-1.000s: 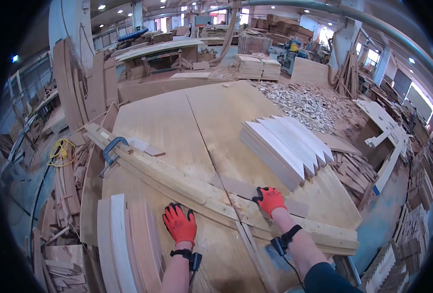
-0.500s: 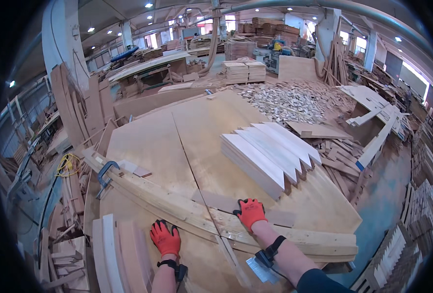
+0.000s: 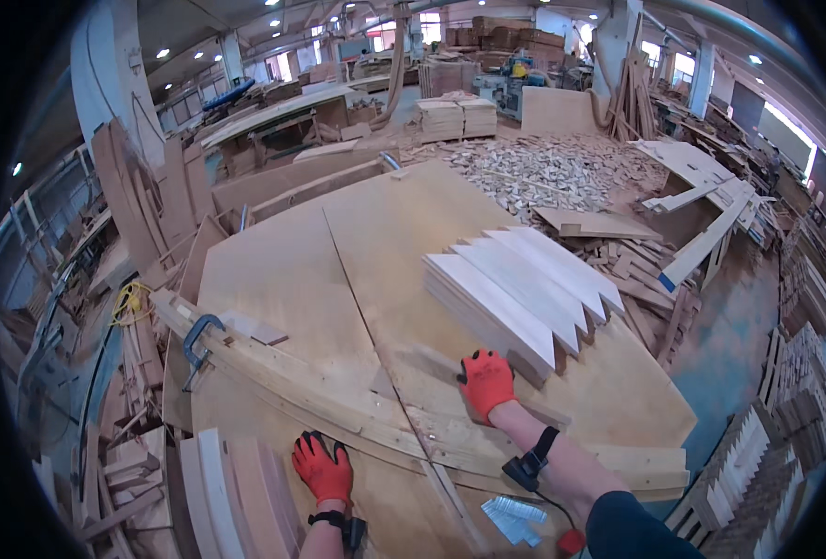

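Both hands wear red gloves: the left hand (image 3: pixel 322 469) lies flat and released on the plywood counter (image 3: pixel 282 279), just short of the long curved wooden strip (image 3: pixel 338 396). Beyond that strip, the right hand (image 3: pixel 485 382) rests open-fingered on the counter, touching the near end of the fanned stack of pale boards (image 3: pixel 525 289). Farther left, a blue clamp (image 3: pixel 197 337) grips the strip.

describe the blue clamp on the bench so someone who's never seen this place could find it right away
Start at the big plywood bench top and follow the long curved wooden strip across its near side toward its left end. There a blue metal clamp grips the strip, well left of the left hand. It is the only blue metal piece among bare wood.
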Demonstrator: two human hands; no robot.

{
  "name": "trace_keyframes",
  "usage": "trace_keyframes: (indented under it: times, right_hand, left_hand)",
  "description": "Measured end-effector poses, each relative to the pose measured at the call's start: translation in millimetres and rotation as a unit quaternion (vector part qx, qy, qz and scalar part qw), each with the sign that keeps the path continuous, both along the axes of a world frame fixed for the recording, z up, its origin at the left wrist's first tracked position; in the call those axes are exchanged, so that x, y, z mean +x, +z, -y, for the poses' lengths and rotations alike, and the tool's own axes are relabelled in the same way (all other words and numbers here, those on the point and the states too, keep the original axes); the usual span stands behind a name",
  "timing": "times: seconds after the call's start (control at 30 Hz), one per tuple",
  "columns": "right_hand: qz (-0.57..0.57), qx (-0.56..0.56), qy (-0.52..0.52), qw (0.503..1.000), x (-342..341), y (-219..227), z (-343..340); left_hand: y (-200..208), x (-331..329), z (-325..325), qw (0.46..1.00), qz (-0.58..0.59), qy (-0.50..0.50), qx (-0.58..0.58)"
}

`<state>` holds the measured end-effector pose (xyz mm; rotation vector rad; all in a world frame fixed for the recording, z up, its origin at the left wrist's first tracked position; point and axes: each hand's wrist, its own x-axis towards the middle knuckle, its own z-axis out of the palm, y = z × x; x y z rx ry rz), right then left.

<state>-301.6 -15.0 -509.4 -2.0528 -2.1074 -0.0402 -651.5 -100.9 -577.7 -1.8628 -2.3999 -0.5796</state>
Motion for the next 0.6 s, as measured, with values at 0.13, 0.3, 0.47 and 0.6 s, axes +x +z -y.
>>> trace_keyframes:
  times: [0.13, 0.3, 0.47, 0.6]
  right_hand:
    - [0.048, -0.065, 0.026, 0.996, -4.2, -20.9, 26.4]
    - [-0.039, -0.047, 0.048, 0.997, 15.6, -31.0, 90.5]
    - [-0.007, -0.152, -0.028, 0.988, 52.0, -22.8, 130.7]
    - [0.028, -0.221, -0.077, 0.972, 72.3, -11.6, 165.4]
  left_hand:
    - [-16.2, -11.9, 15.3, 0.997, 0.047, -0.007, 0.062]
    - [6.0, -10.1, -8.5, 0.974, 0.087, -0.086, 0.19]
    - [49.0, 59.8, -53.5, 0.988, -0.007, -0.135, 0.077]
    - [18.8, 89.0, -68.4, 0.983, -0.073, -0.167, -0.023]
